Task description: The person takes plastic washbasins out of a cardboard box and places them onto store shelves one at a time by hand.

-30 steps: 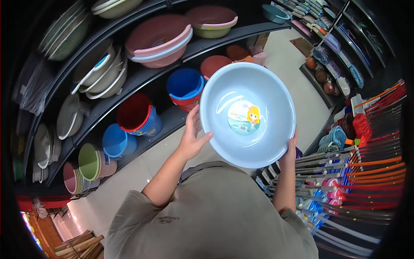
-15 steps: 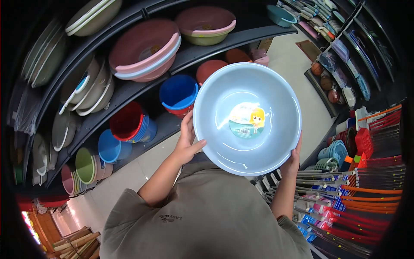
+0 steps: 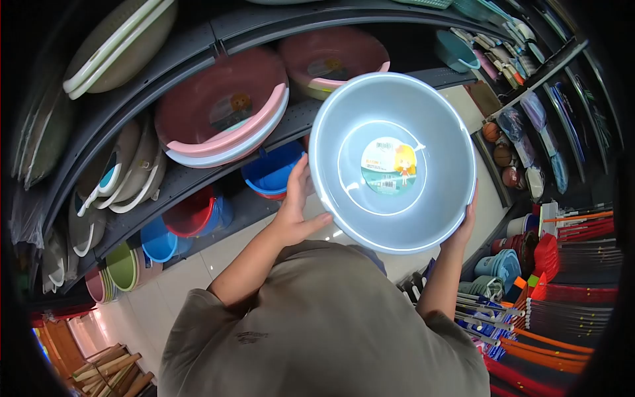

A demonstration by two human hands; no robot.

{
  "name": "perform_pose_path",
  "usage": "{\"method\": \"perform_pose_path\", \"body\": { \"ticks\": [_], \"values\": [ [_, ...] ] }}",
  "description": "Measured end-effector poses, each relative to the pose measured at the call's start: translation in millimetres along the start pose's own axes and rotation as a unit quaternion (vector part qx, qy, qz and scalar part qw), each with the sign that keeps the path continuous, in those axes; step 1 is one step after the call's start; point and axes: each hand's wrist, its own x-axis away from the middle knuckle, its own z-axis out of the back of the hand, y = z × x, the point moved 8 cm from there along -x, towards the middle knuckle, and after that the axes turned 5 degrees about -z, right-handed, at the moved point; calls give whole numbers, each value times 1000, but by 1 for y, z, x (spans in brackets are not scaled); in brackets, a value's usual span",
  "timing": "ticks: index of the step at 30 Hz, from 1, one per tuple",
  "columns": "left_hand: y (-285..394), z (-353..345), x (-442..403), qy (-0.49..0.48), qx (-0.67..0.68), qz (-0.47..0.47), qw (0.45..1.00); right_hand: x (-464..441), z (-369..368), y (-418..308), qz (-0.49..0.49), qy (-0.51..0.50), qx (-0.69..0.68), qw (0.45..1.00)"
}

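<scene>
A round light blue basin (image 3: 436, 192) is held up in front of me, its inside facing the camera. On its bottom is a round label (image 3: 389, 167) with a yellow-haired cartoon figure. My left hand (image 3: 301, 205) grips the left edge, thumb near the rim and the other fingers partly hidden behind it. At the lower right edge, my right hand (image 3: 463, 228) holds the basin, most of its fingers hidden. Beyond the basin's upper left, stacked pink basins (image 3: 198, 109) and another pink basin (image 3: 350, 49) rest on a shelf.
The dark shelf (image 3: 297, 112) curves across the left and top. Blue bucket (image 3: 274, 169), red bucket (image 3: 192, 215) and green bucket (image 3: 122, 264) stand on the lower level. Long-handled tools (image 3: 549, 351) crowd the right. Basketballs (image 3: 503, 155) sit on a rack.
The shelf and its pink basins appear larger and closer. The light blue basin has shifted slightly right and up in view, still between both hands.
</scene>
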Motion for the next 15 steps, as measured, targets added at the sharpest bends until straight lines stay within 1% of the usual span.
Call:
{"method": "perform_pose_path", "body": {
  "ticks": [3,5,10,13,15],
  "values": [
    [-2,11,-14,29,-18,-12,999,-39,-18,8,-27,-23,-18,999],
    [-3,16,-25,41,-64,-32,997,-66,-33,8,-32,-36,-16,999],
    [-21,29,-62,106,-78,-31,991,-147,-64,21,-47,-80,-43,995],
    [-30,38,-89,147,-101,-46,983,-195,-88,26,-49,-115,-48,991],
    [-36,41,-111,168,-123,-58,976,-229,-104,32,-61,-163,-60,983]
  ]
}}
